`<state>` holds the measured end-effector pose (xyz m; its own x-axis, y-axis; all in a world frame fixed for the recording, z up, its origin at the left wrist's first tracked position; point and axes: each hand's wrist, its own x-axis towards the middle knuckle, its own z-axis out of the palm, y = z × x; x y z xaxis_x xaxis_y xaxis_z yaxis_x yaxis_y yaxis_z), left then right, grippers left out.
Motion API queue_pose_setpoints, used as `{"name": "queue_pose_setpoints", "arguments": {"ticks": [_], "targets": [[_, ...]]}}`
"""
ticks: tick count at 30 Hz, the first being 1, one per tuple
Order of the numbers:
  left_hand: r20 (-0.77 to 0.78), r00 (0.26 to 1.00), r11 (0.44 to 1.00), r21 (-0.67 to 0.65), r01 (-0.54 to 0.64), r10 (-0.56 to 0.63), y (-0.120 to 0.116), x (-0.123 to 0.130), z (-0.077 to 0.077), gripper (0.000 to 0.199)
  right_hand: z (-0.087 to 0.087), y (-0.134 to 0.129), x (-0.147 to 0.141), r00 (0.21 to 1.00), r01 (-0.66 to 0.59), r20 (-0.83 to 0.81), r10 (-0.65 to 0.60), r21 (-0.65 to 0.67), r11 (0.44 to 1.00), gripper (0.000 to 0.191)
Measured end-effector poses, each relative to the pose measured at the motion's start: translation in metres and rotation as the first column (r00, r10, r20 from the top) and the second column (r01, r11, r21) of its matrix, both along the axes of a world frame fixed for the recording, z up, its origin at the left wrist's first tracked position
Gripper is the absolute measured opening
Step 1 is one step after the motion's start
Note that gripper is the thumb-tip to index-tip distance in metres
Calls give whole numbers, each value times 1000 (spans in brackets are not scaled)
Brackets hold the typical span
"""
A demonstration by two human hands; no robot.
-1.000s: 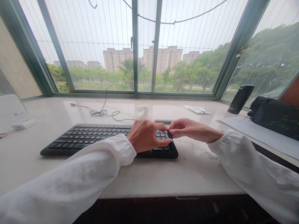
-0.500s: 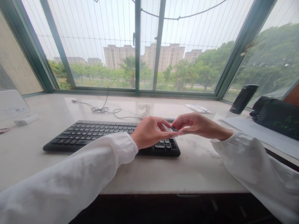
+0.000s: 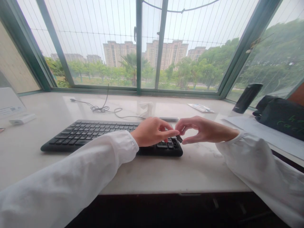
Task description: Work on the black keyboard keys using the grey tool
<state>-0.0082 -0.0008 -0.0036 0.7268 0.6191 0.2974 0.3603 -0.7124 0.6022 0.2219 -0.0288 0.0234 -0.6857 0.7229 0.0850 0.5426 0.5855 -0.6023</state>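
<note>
A black keyboard [image 3: 83, 133] lies on the pale marbled counter [image 3: 152, 180], with a gap among the keys near its right end. Over that end, my right hand [image 3: 201, 129] pinches a small dark keycap [image 3: 179, 138] between thumb and fingers. My left hand [image 3: 155, 131] is beside it above the number keys, its thumb stretched to the keycap's upper edge and its fingers bent beneath. What the left fingertips touch is partly hidden.
Behind the keyboard are a coiled black cable [image 3: 102, 108], a thin dark rod [image 3: 169, 119] and a flat packet [image 3: 200, 108]. At right stand a black cylinder [image 3: 247, 98], a dark bag [image 3: 281, 115] and papers [image 3: 263, 133]. A white box [image 3: 10, 103] is at left.
The keycap has tilted and sits slightly lower in the right fingers. My left thumb has shifted up and left, and the view has moved a little.
</note>
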Motion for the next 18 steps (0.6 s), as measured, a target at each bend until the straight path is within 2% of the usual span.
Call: {"name": "queue_pose_setpoints", "arguments": {"ticks": [3,5,12,18], "targets": [[-9,992,979,160,-124,127,6,-3,-1,35,-2,1,1,997,-35,74,28,91,995,38],[-2,984,961,212,-176,181,11,-4,-4,28,-4,3,2,993,-61,113,47,129,990,36],[30,969,920,309,-241,244,15,-5,-7,24,-11,7,1,986,-124,134,102,169,978,40],[52,966,908,333,-255,252,13,-4,-5,25,-9,1,-4,985,-88,160,61,164,983,37]]}}
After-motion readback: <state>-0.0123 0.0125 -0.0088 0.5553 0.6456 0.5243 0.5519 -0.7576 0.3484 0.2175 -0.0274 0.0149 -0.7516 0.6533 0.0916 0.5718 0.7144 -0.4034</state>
